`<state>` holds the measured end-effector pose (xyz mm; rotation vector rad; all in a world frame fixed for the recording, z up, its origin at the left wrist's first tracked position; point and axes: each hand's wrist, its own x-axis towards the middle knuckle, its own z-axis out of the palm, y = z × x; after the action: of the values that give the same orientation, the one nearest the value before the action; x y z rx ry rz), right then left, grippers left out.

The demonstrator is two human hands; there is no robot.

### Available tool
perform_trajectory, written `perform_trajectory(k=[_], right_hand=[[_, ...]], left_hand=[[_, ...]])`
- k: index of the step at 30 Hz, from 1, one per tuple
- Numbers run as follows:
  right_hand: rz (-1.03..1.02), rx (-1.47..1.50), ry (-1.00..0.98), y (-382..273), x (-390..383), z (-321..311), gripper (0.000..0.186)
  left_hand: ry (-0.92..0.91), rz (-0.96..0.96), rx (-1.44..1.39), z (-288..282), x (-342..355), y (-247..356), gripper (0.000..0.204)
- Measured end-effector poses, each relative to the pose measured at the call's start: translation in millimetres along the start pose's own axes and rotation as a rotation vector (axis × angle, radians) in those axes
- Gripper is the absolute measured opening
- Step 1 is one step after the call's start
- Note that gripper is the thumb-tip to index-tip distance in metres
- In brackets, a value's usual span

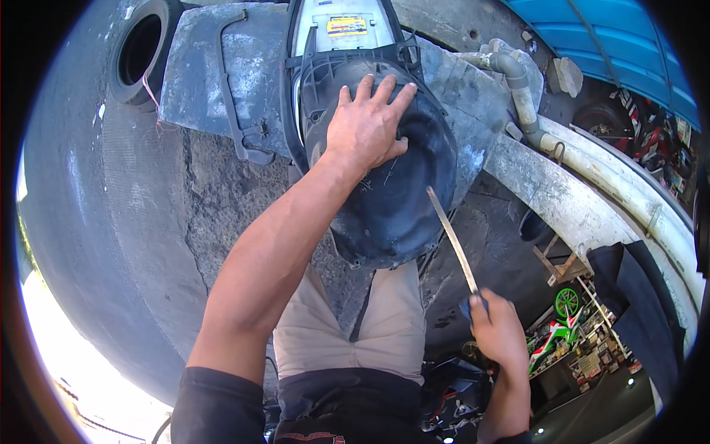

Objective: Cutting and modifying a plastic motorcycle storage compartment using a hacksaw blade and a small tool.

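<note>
A large black moulded plastic piece (399,185), rounded and dished like the underside of a motorcycle seat, lies in front of my legs. My left hand (366,122) presses on it, its fingers spread flat. In my right hand (497,325) is a long, narrow tool, pale and slightly curved like a knife blade (457,248), with a dark handle. Its tip points up and left, next to the right side of the black piece. Whether the tip touches the piece I cannot tell.
Worn grey sheeting (222,74) with a dark strap (229,96) lies left of the piece. A tyre (140,48) stands at the far left. Along the right run a pale pipe (592,166) and a dark hanging cloth (640,311). A blue panel (606,37) is upper right.
</note>
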<state>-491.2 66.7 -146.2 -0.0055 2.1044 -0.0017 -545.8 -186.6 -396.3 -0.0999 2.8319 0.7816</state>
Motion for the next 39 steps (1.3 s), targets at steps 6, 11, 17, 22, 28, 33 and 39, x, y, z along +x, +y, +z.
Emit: perform_trajectory(k=[6,11,17,22,28,33,39], right_hand=[[0.011,0.823,0.29,27,63,8,0.033],[-0.285,0.782,0.465,-39,218,-12,0.042],[-0.553,0.361,0.287,-84,336,-49,0.052],[-0.652,0.182,0.432,-89,288,-33,0.049],[-0.69,0.227,0.461,-75,227,-10,0.041],[-0.591,0.216,0.295,-30,213,-1,0.042],[-0.667,-0.207,0.145,-25,78,10,0.031]], left_hand=[[0.43,-0.091,-0.585,-18,-15,-24,0.058],[0.652,-0.895,-0.791,-21,-138,-18,0.06],[0.265,-1.045,-1.132,39,-237,97,0.077],[0.628,-0.936,-1.067,90,-238,84,0.065],[0.614,-0.889,-1.171,72,-267,29,0.055],[0.288,-0.852,-0.815,16,-277,5,0.054],[0.639,-0.903,-0.718,52,-258,17,0.045]])
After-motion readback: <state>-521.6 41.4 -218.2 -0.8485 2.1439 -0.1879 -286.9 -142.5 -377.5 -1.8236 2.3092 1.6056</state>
